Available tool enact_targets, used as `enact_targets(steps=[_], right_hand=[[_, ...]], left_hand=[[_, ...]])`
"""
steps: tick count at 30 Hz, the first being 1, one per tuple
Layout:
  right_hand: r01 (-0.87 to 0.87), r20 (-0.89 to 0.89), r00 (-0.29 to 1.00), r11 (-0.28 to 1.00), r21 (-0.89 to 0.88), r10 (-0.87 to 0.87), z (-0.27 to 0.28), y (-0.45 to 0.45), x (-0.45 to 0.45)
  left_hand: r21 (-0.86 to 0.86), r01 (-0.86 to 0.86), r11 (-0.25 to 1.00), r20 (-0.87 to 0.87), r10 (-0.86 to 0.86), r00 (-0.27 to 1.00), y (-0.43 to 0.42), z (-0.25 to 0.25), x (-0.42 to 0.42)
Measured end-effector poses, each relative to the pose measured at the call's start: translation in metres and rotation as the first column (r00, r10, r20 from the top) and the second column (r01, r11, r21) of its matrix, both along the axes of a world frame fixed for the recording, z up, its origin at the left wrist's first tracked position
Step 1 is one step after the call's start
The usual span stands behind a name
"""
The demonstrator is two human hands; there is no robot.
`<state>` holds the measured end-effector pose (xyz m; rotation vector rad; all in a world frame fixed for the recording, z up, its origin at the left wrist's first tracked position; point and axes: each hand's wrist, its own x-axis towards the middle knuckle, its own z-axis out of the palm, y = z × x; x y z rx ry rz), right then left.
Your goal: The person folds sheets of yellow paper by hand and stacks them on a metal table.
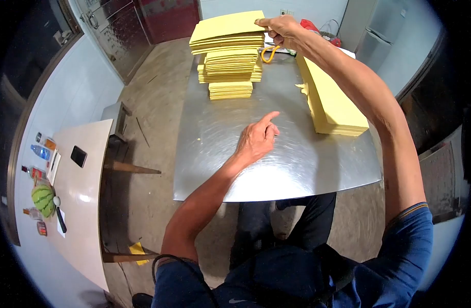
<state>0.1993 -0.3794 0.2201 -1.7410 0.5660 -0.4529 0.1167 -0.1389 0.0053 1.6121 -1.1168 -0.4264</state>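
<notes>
My right hand point(280, 28) reaches to the top of a tall stack of yellow sheets point(230, 61) at the table's back left, its fingers pinched on the right corner of the top yellow sheet point(227, 25). Layers of this stack differ in size and sit unevenly. Over the metal table point(220, 154), my left hand point(257, 138) holds nothing that I can see, with its index finger stretched out. Right of it lies a long, thick pile of yellow sheets point(333, 102), with a torn scrap at its left edge.
Orange scissor handles point(268, 54) and red items point(309, 25) lie at the table's back. On the left, a pale side table point(81, 195) carries a phone point(78, 156), a watermelon point(43, 200) and several bottles. A yellow scrap point(139, 252) is on the floor.
</notes>
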Motion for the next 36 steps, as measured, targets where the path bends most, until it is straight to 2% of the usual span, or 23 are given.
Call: enact_targets(steps=[2, 12, 17, 22, 25, 27, 29, 32, 34, 35, 36], right_hand=[[-0.019, -0.020, 1.000, 0.997, -0.071, 0.018, 0.000, -0.002, -0.002], [0.012, 0.094, 0.996, 0.998, -0.057, -0.006, -0.007, -0.008, -0.007], [0.014, 0.096, 0.995, 0.997, -0.075, -0.007, -0.015, -0.022, -0.005], [0.051, 0.153, 0.988, 0.993, -0.107, -0.034, -0.025, -0.013, -0.057], [-0.051, 0.044, 0.996, 0.918, -0.393, 0.074, -0.043, -0.008, -0.116], [-0.191, 0.013, 0.972, 0.816, -0.545, 0.236, -0.073, -0.027, -0.160], [-0.264, -0.125, 0.962, 0.705, -0.658, 0.243, -0.081, -0.027, -0.214], [-0.379, -0.308, 0.924, 0.648, -0.660, 0.227, -0.102, -0.044, -0.273], [-0.436, -0.391, 0.898, 0.540, -0.720, 0.203, -0.114, -0.063, -0.290], [-0.465, -0.428, 0.883, 0.480, -0.744, 0.192, -0.123, -0.070, -0.295], [-0.430, -0.387, 0.902, 0.487, -0.760, 0.193, -0.125, -0.069, -0.299]], left_hand=[[-0.003, -0.003, 1.000, -0.001, 0.003, 1.000, 0.000, 0.000, 0.000], [-0.015, -0.026, 1.000, 0.032, 0.027, 0.999, -0.002, -0.002, -0.001], [-0.042, -0.027, 0.999, 0.088, 0.031, 0.996, -0.005, -0.011, 0.002], [0.008, -0.018, 1.000, 0.070, 0.017, 0.997, -0.002, -0.005, 0.001], [0.004, -0.037, 0.999, 0.070, 0.037, 0.997, -0.002, -0.005, 0.000], [-0.004, -0.040, 0.999, 0.070, 0.040, 0.997, -0.003, -0.008, 0.000], [0.013, -0.037, 0.999, 0.055, 0.037, 0.998, -0.003, -0.005, -0.001], [0.020, -0.038, 0.999, 0.032, 0.038, 0.999, -0.003, -0.003, -0.001], [0.002, -0.035, 0.999, 0.014, 0.035, 0.999, -0.004, -0.005, -0.001], [0.003, -0.034, 0.999, 0.024, 0.034, 0.999, -0.005, -0.007, -0.001], [0.004, -0.038, 0.999, 0.035, 0.038, 0.999, -0.005, -0.007, -0.001]])
